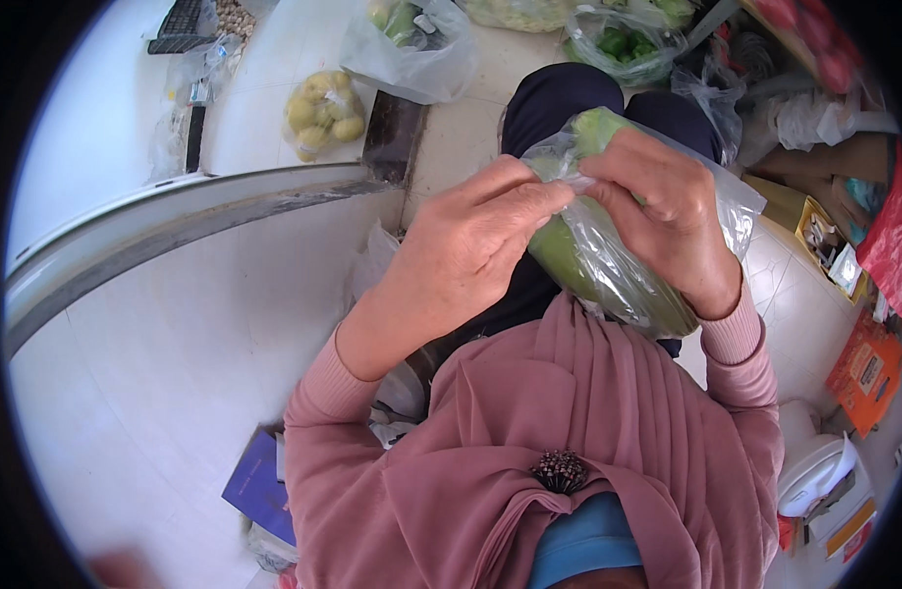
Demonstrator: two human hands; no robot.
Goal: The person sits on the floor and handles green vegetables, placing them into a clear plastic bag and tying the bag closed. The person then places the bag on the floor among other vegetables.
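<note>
A clear plastic bag [627,272] lies across my lap with long green vegetables [565,254] inside it; their exact kind is hard to tell. Both my hands pinch the gathered plastic near the bag's upper left part. My left hand [480,235] comes from the left, its thumb and forefinger closed on the plastic. Close beside its fingertips, my right hand [657,202] grips the same gathered part between thumb and fingers, with its wrist against the bag. A pale green vegetable end [594,129] shows just above the right hand's fingers.
Ahead on the tiled floor are a bag of round yellowish produce [325,114], a white plastic bag [414,55] and a bag of green peppers [624,48]. A raised metal door track [200,202] curves along the left. A yellow box [826,243] and an orange packet [867,372] lie right.
</note>
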